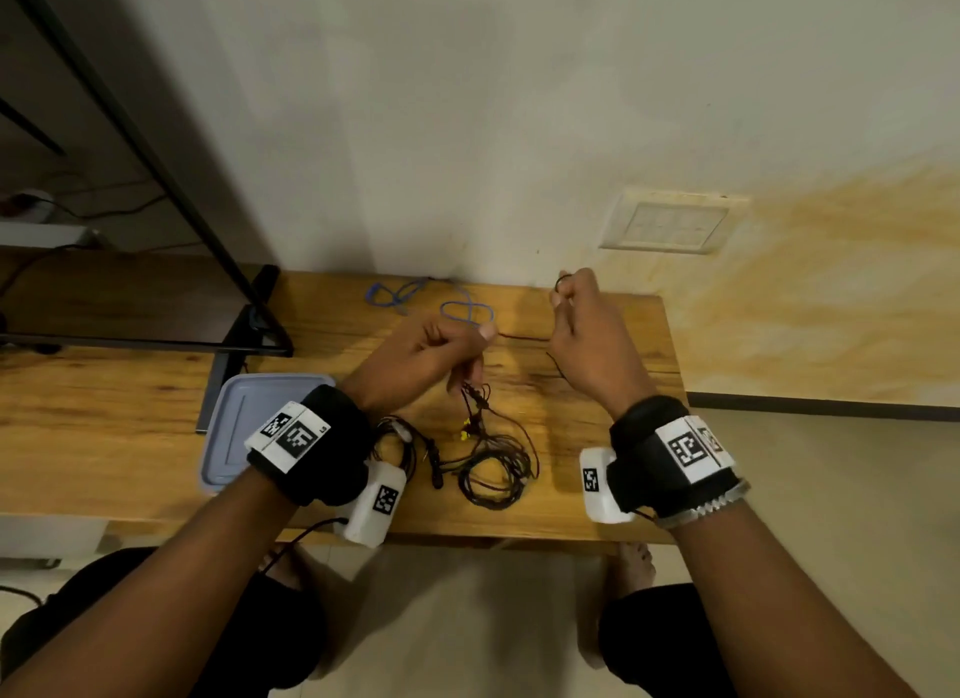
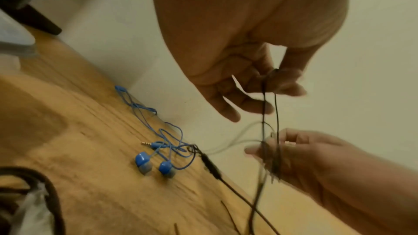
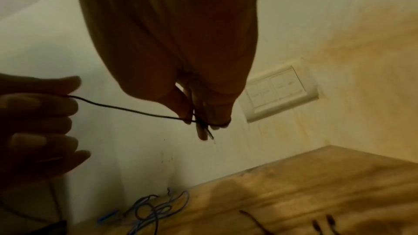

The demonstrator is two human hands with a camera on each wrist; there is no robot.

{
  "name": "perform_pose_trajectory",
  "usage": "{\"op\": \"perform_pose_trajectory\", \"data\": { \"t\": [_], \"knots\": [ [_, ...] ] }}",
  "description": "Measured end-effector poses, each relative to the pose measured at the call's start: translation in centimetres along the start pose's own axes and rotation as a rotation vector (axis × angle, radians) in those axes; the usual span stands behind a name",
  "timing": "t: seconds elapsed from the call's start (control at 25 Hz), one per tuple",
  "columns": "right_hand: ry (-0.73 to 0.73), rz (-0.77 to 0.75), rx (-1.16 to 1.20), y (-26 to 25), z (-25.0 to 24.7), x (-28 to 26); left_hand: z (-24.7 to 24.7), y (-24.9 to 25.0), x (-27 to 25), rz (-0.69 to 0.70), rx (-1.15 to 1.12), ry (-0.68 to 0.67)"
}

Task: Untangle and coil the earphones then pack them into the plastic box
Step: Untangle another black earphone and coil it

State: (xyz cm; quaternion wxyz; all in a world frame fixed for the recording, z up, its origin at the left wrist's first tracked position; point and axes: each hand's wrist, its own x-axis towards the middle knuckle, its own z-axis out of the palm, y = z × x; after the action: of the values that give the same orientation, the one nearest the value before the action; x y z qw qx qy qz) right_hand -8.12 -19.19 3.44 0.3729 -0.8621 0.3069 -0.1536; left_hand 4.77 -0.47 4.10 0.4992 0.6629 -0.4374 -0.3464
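At the far left, a dark monitor stand (image 1: 249, 333) sits on the wooden table (image 1: 104, 411). Just right of it, near the table's front edge, lies the plastic box (image 1: 228, 427) with its blue-grey lid on, partly hidden by the left wrist.

The left hand (image 1: 421, 354) is raised above the table's middle, its fingers curled and pinching the thin black earphones cable (image 1: 524, 337). From that pinch a stretch of cable hangs down into a loose black tangle (image 1: 493, 468) resting on the table in front of the person, with small yellow bits showing among the strands. Beyond the left hand, close to the wall (image 1: 467, 125), a pair of blue earphones (image 2: 156, 163) lies in its own loose heap, apart from the black one.

A short taut length of the black cable runs rightwards from the left hand to the right hand (image 1: 587, 344), whose fingertips (image 3: 203, 131) grip the cable looped around them, held above the table. Farther right, a switch plate (image 1: 670, 224) is set in the wall.
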Motion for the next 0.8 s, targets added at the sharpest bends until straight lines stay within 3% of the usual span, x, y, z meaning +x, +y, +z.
{"op": "perform_pose_trajectory", "data": {
  "t": [0.08, 0.2, 0.28, 0.4, 0.48, 0.56, 0.68, 0.8],
  "knots": [
    [-0.155, -0.03, -0.112, 0.1, 0.3, -0.7, -1.2, -0.2, 0.4, 0.018, -0.088, 0.236],
    [-0.362, 0.103, 0.129, -0.8, 0.5, -0.8, -2.4, -0.7, 0.8, -0.027, -0.258, 0.435],
    [-0.434, 0.244, 0.366, -2.0, 0.6, -0.6, -2.4, -0.8, 0.9, -0.006, -0.293, 0.494],
    [-0.628, 0.372, 0.693, -3.1, -0.1, -0.6, -2.6, -0.7, 1.2, 0.067, -0.162, 0.578],
    [-0.816, 0.376, 0.84, -3.4, -1.1, -0.9, -2.8, -0.7, 1.2, 0.09, -0.097, 0.599],
    [-0.903, 0.298, 1.072, -3.4, -2.0, -1.0, -2.9, -0.4, 0.9, 0.076, -0.064, 0.568],
    [-0.775, 0.181, 1.548, -3.3, -3.0, -0.4, -2.1, 0.5, 0.1, -0.011, 0.033, 0.351],
    [-0.35, 0.162, 1.784, -2.5, -3.5, 0.9, -0.6, -0.3, -0.4, -0.016, 0.226, 0.07]
  ]
}}
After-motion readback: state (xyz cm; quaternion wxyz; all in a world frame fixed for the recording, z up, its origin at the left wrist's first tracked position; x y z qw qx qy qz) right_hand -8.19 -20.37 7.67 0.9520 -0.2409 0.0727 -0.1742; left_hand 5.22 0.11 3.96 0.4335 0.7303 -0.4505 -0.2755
